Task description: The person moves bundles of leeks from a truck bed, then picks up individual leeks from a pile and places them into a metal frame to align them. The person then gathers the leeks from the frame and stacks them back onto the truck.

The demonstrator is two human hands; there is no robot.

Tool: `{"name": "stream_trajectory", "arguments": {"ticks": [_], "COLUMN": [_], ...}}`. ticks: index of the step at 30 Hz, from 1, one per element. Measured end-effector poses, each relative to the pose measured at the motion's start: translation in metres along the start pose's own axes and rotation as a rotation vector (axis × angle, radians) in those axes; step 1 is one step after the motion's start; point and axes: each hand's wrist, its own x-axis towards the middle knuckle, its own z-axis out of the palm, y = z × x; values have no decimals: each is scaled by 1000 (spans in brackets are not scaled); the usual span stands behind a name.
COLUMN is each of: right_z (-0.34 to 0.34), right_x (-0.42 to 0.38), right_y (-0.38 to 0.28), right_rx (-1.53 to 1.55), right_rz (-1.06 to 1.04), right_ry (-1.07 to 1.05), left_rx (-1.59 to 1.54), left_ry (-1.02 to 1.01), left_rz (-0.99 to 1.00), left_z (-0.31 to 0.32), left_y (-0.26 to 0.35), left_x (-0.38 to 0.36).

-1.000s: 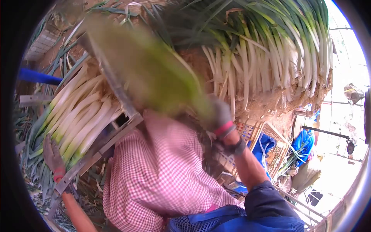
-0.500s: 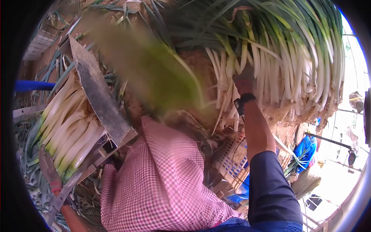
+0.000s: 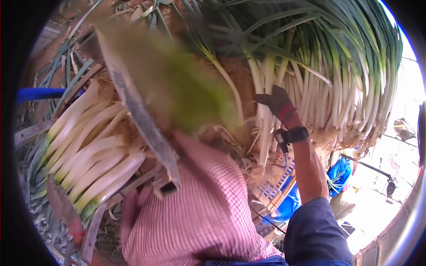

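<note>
My right hand (image 3: 279, 105), in a dark glove with a reddish cuff, closes around a few long green onions (image 3: 265, 126), with the thumb across their white stalks. Their rooted ends hang below the hand. Next to it stands a dense row of more green onions (image 3: 330, 95), leaves up and roots down. My left hand (image 3: 65, 206), also gloved, is at the lower left by the leafy end of a bundle of green onions (image 3: 95, 166) lying on a metal-framed rack. Motion blur hides how its fingers are set.
A dirt-smeared metal plate (image 3: 135, 108) slants between the bundle and my pink checked apron (image 3: 191, 217). A blurred green shape (image 3: 177, 88) covers the upper middle. A plastic crate (image 3: 279, 179) and blue bag (image 3: 341, 174) are at right. Loose leaves (image 3: 66, 73) lie upper left.
My right hand has shifted slightly left and down, and its green onions stand more apart from the row. The left hand has moved a little downward. The view has shifted, with plate and bundle now further right.
</note>
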Motion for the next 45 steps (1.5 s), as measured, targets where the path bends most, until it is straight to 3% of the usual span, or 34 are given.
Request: {"name": "stream_trajectory", "arguments": {"ticks": [4,6,9,12,13,15,17,18,19,20,22,23,25,26,28,29,30,31,32,33,34,36,39,45], "right_z": [-14,-38,-79,-100,-102,-109,-125,-116,-118,-125,-151,-162,-166,-173,-192,-196,-196,-200,-191,-196,-198,-210,-208,-218], "right_x": [-63,-110,-167,-192,-194,-203,-227,-233,-244,-257,-286,-300,-319,-329,-348,-355,-362,-375,-390,-401,-412,-429,-439,-472], "right_y": [-43,-76,-113,-107,-101,-93,-109,-105,-99,-106,-130,-141,-130,-132,-143,-140,-132,-135,-117,-117,-117,-131,-126,-157], "right_rx": [688,897,1114,1148,1160,1162,1050,1132,1106,1080,1133,1056,1008,931,891,874,839,797,739,767,837,970,894,806], "right_rz": [8,73,133,227,227,223,220,165,169,174,204,235,130,100,219,225,142,202,164,205,168,237,263,255], "right_ry": [-204,-262,-317,-376,-347,-415,-425,-419,-451,-485,-540,-540,-617,-621,-571,-592,-586,-543,-480,-506,-514,-556,-613,-471], "left_rx": [121,21,-674,-1041,-1024,-819,-1009,-1105,-1085,-1232,-1347,-1370,-1601,-1692,-2166,-1760,-2507,-3220,-2737,-2189,-1988,-1952,-1924,-1957], "left_ry": [-82,-179,-154,-23,69,11,-311,-318,-466,-684,-899,-923,-1022,-955,-934,-743,-940,-1033,-878,-870,-867,-788,-766,-763], "left_rz": [82,-31,-477,-753,-731,-973,-903,-850,-755,-822,-749,-708,-818,-673,-905,-90,-628,-1280,-1442,-1533,-1514,-1380,-1267,-1107], "left_z": [-11,-33,-79,-136,-163,-227,-239,-227,-218,-215,-195,-172,-166,-174,-154,-97,-100,-101,-110,-118,-161,-176,-157,-190], "left_y": [-5,8,17,40,84,209,277,317,348,383,445,472,509,520,539,555,550,544,552,559,552,549,560,543], "left_x": [3,7,3,-15,-14,7,5,0,-3,6,16,11,22,24,4,-64,-63,-58,-53,-47,-26,-24,-38,-12]}}
